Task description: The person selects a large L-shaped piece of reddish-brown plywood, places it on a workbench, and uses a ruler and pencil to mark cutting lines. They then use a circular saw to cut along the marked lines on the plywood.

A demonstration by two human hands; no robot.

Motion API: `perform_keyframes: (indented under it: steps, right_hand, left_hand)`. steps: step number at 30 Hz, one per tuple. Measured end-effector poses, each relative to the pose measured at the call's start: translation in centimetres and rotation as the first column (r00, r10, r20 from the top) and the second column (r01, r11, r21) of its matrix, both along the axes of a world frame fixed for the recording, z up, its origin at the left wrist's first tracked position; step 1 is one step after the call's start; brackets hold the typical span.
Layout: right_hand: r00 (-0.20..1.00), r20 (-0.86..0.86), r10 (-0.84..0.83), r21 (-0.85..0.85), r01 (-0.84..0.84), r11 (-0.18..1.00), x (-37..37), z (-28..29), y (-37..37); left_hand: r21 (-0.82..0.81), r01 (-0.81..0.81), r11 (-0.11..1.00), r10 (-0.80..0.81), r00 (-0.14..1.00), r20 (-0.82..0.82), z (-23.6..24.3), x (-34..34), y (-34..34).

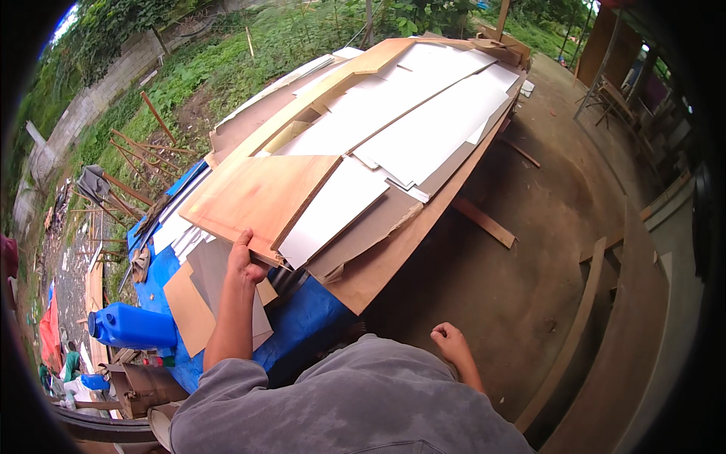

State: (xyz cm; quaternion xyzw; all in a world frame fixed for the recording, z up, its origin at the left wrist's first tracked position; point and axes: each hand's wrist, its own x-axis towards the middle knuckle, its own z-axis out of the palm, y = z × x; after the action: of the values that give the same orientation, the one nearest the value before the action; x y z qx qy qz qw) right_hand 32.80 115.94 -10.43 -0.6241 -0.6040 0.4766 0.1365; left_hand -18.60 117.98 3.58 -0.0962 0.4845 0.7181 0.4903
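Note:
My left hand (246, 261) grips the near edge of a reddish plywood board (261, 189), the thumb on its upper face and the other fingers hidden beneath. The board lies slanted on a large stack of white sheets (416, 98) and brown panels. Beside it, a grey-brown panel (363, 227) with a ragged edge rests over a wider plywood sheet (382, 266). My right hand (454, 344) hangs low at my right side, away from the stack. Its fingers are curled in and nothing shows in them.
A blue jerrycan (134, 327) lies on a blue tarp (306, 314) at the left, near loose panel offcuts (185, 303). Under the stack's right side, a wooden beam (484, 222) sticks out over the dirt floor (544, 250). Long boards (612, 340) lean at the far right.

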Motion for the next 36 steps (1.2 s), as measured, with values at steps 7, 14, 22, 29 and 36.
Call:
perform_keyframes:
  steps: [7, 14, 22, 29, 36]
  right_hand:
    - [0.994, -0.104, -0.04, 0.068, 0.047, 0.997, -1.5, 1.4, 0.0]
    - [0.982, -0.189, -0.002, 0.135, 0.028, 0.99, 4.6, -0.6, -2.3]
    - [0.811, -0.565, -0.153, -0.404, -0.11, 0.908, 13.6, -7.2, -6.1]
    - [0.461, -0.734, -0.498, -0.657, -0.3, 0.692, 13.2, -10.0, -10.4]
    - [0.26, -0.813, -0.522, -0.583, -0.382, 0.717, 6.8, -9.8, -10.8]
  left_hand:
    - [0.107, 0.047, 0.993, -0.048, 0.999, 0.007, -1.8, 10.0, -1.2]
    - [-0.092, 0.273, 0.958, -0.242, 0.936, 0.256, -7.2, 25.3, -8.3]
    - [-0.163, 0.501, 0.85, -0.37, 0.788, 0.492, -14.5, 36.5, -11.1]
    - [-0.256, 0.567, 0.783, -0.426, 0.789, 0.443, -18.9, 38.2, -11.3]
    - [-0.254, 0.926, 0.279, -0.745, 0.376, 0.551, -17.6, 33.6, -10.8]
